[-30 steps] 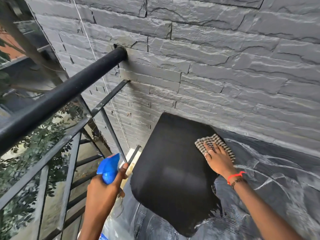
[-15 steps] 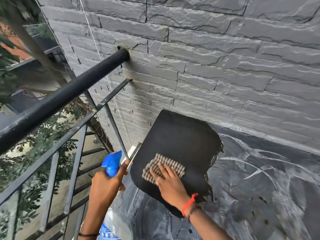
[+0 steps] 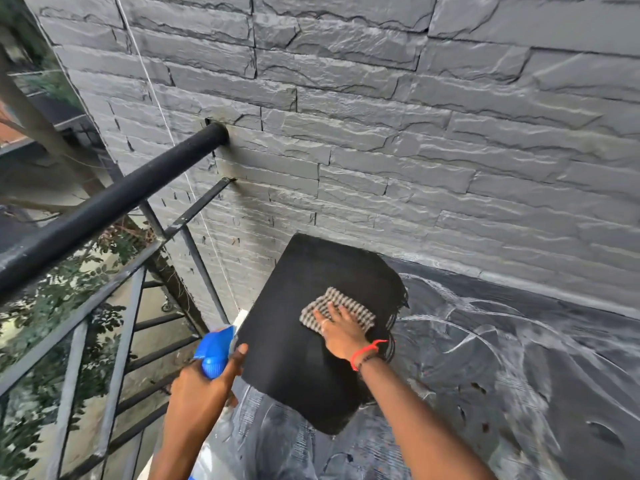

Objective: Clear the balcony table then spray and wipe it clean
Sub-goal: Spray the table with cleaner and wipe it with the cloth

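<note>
- Checked cloth (image 3: 346, 303): woven and ribbed, it lies flat on the table (image 3: 519, 375) inside a dark wiped patch, near the stone wall (image 3: 381, 133). Its long axis runs roughly parallel to that wall.
- Right hand (image 3: 341, 332): fingers straight, pressing on the cloth.
- Left hand (image 3: 197, 396): fingers curled around the blue plastic spray bottle (image 3: 214, 351) at the table's railing-side edge, nozzle toward the wall.
- Table surface: dusty grey with curved streaks.

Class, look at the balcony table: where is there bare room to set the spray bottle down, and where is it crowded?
Bare: the wide streaky stretch of table between the wall and the right forearm; also the strip between both forearms. Crowded: the dark wiped corner, where the right hand presses the cloth and the left hand grips the spray bottle.
</note>
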A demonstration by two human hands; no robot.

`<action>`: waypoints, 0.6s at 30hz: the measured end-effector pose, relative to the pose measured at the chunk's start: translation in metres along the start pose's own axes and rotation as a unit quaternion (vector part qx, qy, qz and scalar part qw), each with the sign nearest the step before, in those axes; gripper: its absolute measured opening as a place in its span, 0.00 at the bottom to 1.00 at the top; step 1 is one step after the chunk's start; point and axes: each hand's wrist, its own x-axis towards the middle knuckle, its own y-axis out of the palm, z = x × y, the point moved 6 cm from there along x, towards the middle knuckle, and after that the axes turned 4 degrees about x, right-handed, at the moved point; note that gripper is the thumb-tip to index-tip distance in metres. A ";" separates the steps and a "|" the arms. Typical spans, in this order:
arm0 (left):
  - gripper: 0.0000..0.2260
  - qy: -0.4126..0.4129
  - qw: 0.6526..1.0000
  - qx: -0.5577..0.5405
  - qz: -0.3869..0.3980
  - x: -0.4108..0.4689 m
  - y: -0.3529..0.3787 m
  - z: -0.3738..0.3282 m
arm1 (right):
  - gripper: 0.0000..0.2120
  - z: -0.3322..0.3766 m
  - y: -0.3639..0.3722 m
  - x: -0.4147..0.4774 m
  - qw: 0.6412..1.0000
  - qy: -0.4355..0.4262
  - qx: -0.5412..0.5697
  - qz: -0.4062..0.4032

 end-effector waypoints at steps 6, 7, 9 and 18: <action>0.20 0.013 0.999 0.029 0.001 -0.001 0.003 -0.008 | 0.31 0.083 0.042 -0.065 0.993 -0.117 -0.015 -0.014; 0.20 0.015 0.999 0.030 0.002 -0.001 0.003 -0.010 | 0.31 0.084 0.051 -0.080 0.992 -0.128 -0.014 -0.014; 0.21 0.017 0.999 0.028 0.005 -0.003 0.003 -0.011 | 0.30 0.074 0.063 -0.109 0.990 -0.140 -0.009 -0.002; 0.20 0.007 0.999 0.043 0.011 -0.013 0.000 0.014 | 0.31 -0.031 0.027 -0.111 0.999 -0.037 -0.029 -0.007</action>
